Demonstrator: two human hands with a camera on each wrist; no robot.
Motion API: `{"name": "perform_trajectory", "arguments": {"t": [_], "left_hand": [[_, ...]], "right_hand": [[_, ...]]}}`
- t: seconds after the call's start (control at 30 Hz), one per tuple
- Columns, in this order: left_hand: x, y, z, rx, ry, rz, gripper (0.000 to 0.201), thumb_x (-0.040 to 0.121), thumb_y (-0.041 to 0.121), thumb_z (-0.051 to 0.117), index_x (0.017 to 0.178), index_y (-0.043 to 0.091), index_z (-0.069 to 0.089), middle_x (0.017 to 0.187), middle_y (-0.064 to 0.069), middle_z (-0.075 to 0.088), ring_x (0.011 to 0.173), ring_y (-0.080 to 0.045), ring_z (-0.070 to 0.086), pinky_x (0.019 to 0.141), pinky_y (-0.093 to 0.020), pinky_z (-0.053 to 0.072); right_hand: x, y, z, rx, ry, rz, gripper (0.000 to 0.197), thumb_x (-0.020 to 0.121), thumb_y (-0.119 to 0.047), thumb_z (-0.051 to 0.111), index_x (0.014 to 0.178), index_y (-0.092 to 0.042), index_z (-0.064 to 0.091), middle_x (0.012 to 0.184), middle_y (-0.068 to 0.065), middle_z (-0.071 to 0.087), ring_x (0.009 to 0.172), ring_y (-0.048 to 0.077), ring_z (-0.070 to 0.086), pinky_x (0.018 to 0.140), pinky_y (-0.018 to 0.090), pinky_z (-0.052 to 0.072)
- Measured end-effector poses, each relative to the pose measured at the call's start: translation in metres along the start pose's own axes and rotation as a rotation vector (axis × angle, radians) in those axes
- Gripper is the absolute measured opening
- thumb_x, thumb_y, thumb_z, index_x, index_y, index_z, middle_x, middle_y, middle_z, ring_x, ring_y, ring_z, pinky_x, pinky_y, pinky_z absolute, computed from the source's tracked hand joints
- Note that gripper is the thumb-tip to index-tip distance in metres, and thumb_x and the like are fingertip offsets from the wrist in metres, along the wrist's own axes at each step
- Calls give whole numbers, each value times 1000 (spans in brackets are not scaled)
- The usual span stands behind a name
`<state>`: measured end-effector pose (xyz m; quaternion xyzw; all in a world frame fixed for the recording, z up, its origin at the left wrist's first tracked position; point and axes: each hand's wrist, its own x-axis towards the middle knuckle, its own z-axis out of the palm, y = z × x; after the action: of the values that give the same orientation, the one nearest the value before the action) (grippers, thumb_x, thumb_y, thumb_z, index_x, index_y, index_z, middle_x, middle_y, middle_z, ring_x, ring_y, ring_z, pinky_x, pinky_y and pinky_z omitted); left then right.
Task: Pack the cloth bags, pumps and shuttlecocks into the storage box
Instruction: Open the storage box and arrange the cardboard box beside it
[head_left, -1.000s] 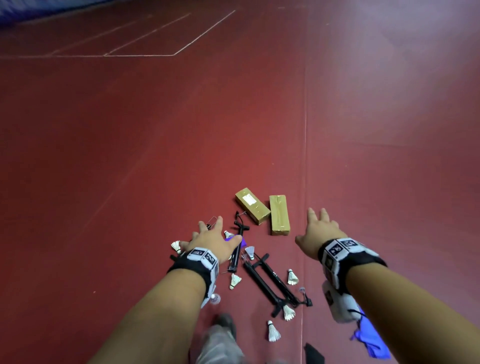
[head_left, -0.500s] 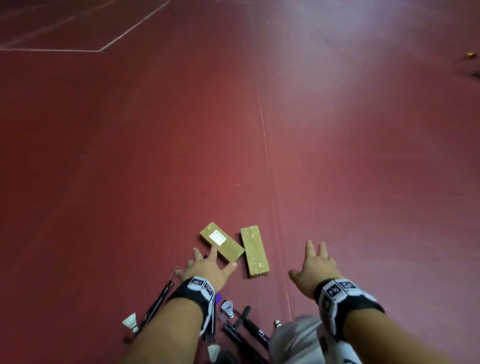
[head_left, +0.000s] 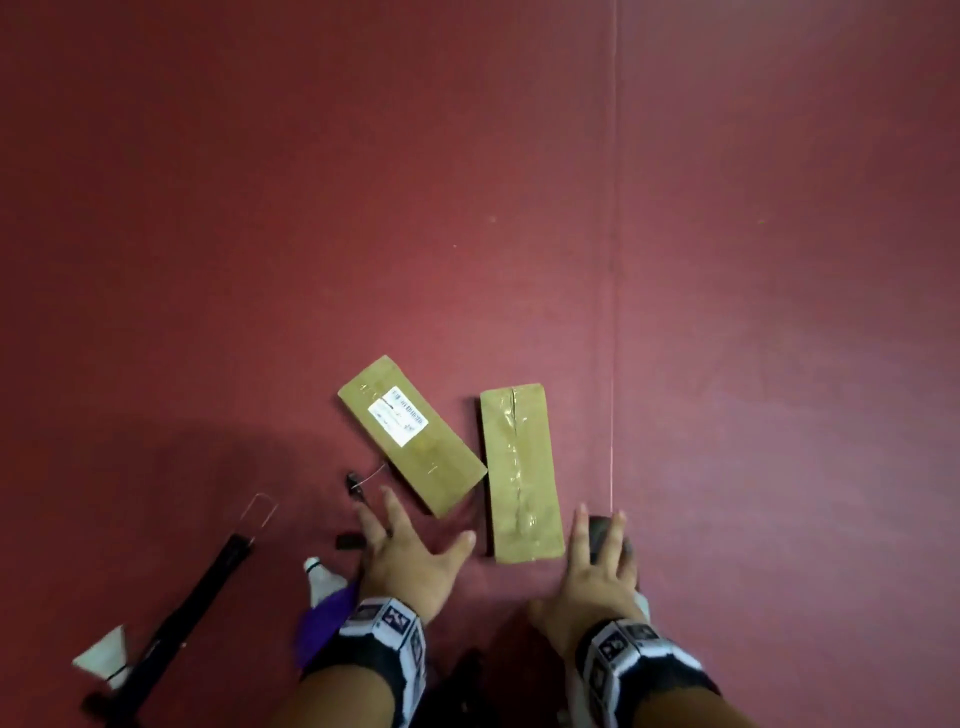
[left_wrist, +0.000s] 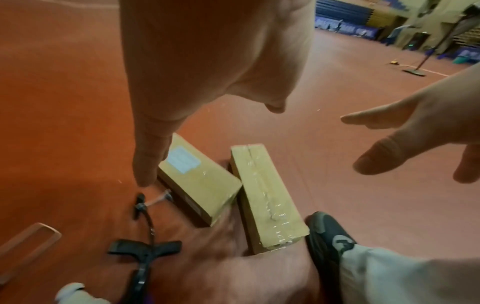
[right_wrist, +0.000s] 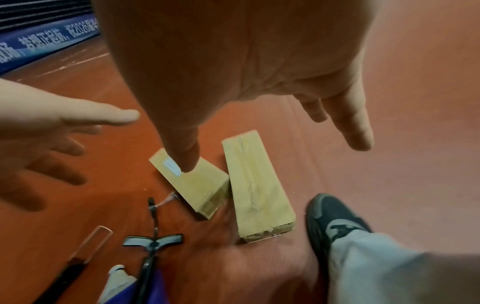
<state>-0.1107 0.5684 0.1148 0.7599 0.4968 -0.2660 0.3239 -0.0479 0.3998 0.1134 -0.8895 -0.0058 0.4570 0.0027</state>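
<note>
Two long brown cardboard boxes lie closed side by side on the red floor: one with a white label (head_left: 410, 434), one taped along its top (head_left: 521, 470). My left hand (head_left: 415, 545) hovers with spread fingers just short of the labelled box (left_wrist: 197, 179) and holds nothing. Equally spread and empty, my right hand (head_left: 576, 566) hangs by the near right corner of the taped box (right_wrist: 257, 185). A black pump (head_left: 192, 608) lies at the lower left, and another pump's handle (left_wrist: 145, 246) is beside my left hand. Shuttlecocks (head_left: 322, 577) (head_left: 104, 660) and a purple cloth bag (head_left: 324, 623) lie near the left wrist.
My dark shoe (head_left: 597, 530) stands on the floor under the right hand, right of the taped box; it also shows in the wrist views as a shoe (right_wrist: 332, 216). A floor seam (head_left: 615, 312) runs away from me. Red floor stretches wide beyond the boxes.
I have stepped forward and looked down, so the boxes now sit close under my hands. Both hands came down towards the boxes' near ends, still spread and empty.
</note>
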Motion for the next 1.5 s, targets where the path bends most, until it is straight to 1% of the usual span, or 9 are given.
{"name": "perform_trajectory", "arguments": {"t": [0.13,0.3,0.4,0.63,0.77,0.93,1.07,1.2,1.5], "left_hand": [[133,8,118,-23,7,-36,125,72,64,70,153,21,-15,158,-4,-29,148,-31,14,113,-39,27],[220,15,194,-50,122,-239,135,64,79,63,152,20,-20,155,-3,-35,144,-38,-23,114,-61,4],[232,33,207,-32,236,-331,133,64,86,54,153,17,-16,156,-1,-33,145,-38,-21,106,-71,13],[218,7,178,-169,303,-279,123,64,70,68,154,28,-4,161,2,-14,145,-35,5,109,-56,25],[174,-16,135,-113,270,-182,110,68,68,65,152,39,0,160,5,-15,144,-30,7,109,-54,25],[86,-28,62,-116,162,-61,101,68,67,64,148,53,3,158,13,-24,148,-28,9,115,-53,23],[-44,-10,-30,-225,120,49,113,52,67,71,151,45,21,162,4,-14,148,-26,15,116,-40,19],[-220,-2,-112,-84,51,294,93,72,58,71,150,46,21,161,5,-17,147,-31,8,117,-46,15],[-546,57,-110,490,35,1120,84,78,74,46,150,50,9,160,7,-18,146,-28,2,109,-57,22]], "right_hand": [[159,-19,71,39,-107,-37,130,69,-74,61,138,-32,-41,144,9,-49,143,43,-17,113,65,14],[238,-23,127,138,-135,98,149,51,-77,72,136,-35,-42,138,-2,-56,144,39,-18,101,72,26],[249,-23,143,161,-55,114,147,52,-74,72,137,-33,-40,137,1,-56,144,40,-15,104,72,22],[244,-24,134,177,15,132,147,50,-70,75,140,-36,-36,145,-2,-47,143,38,10,101,72,27],[218,-25,107,260,6,87,137,56,-49,76,142,-40,-30,158,3,-20,135,41,27,105,55,35],[118,-22,25,328,29,40,135,58,-55,72,141,-40,-34,146,9,27,128,40,37,106,48,35],[-41,-1,-60,321,124,-62,137,53,-54,69,127,-49,-46,155,14,11,125,40,46,104,46,41],[-235,60,-104,403,242,-3,126,52,-59,60,126,-56,-42,158,10,-20,127,42,45,101,51,42],[-551,245,-34,888,561,444,91,67,-67,34,148,-47,-4,160,4,-1,137,37,26,107,58,27]]}}
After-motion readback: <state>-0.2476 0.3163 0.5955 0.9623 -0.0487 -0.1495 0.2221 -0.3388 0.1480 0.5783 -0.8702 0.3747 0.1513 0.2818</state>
